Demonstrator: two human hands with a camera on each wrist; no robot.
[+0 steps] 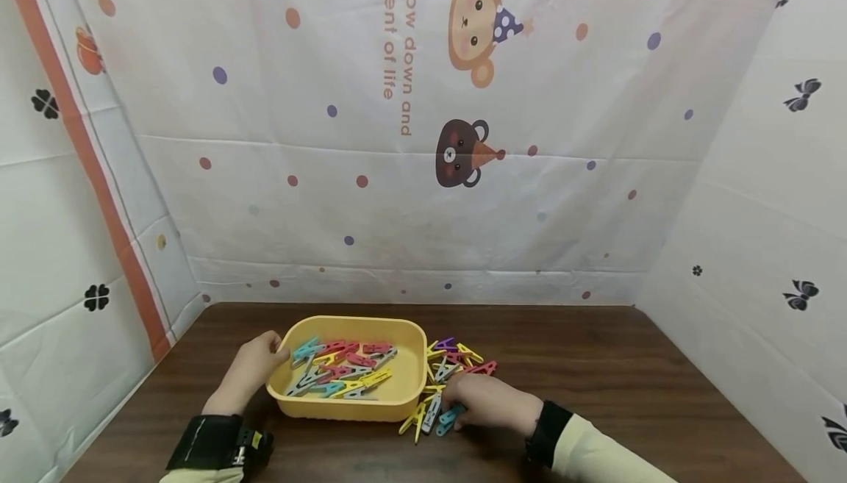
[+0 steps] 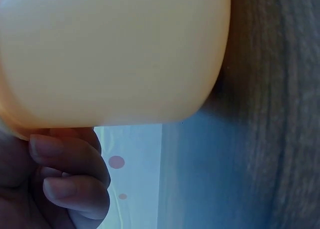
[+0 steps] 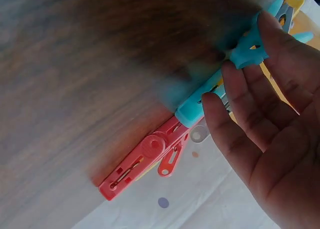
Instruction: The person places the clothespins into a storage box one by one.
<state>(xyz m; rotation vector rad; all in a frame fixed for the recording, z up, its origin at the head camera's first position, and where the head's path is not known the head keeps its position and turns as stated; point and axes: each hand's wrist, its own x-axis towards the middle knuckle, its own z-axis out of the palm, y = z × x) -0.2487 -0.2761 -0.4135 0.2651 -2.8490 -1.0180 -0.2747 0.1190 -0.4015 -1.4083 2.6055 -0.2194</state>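
My left hand [image 1: 251, 367] grips the left rim of a yellow plastic basket [image 1: 347, 411]. Its curled fingers [image 2: 75, 154] show under the rim in the left wrist view. Inside the basket lie several clothespins [image 1: 360, 359] in red, yellow, teal and grey. Just right of the basket, my right hand [image 1: 492, 398] reaches down into a loose pile of clothespins. Its thumb and fingertips pinch a teal clothespin [image 3: 247, 51] in the right wrist view. Another teal clothespin [image 3: 192, 106] and a red clothespin [image 3: 150, 144] lie beside the fingers.
Yellow clothespins [image 1: 413, 420], a grey clothespin [image 1: 431, 413] and a purple clothespin [image 1: 445, 343] lie close along the basket's right side. Everything stands on a dark wooden table [image 1: 562, 351]. White printed sheets [image 1: 423, 233] hang behind it and on both sides.
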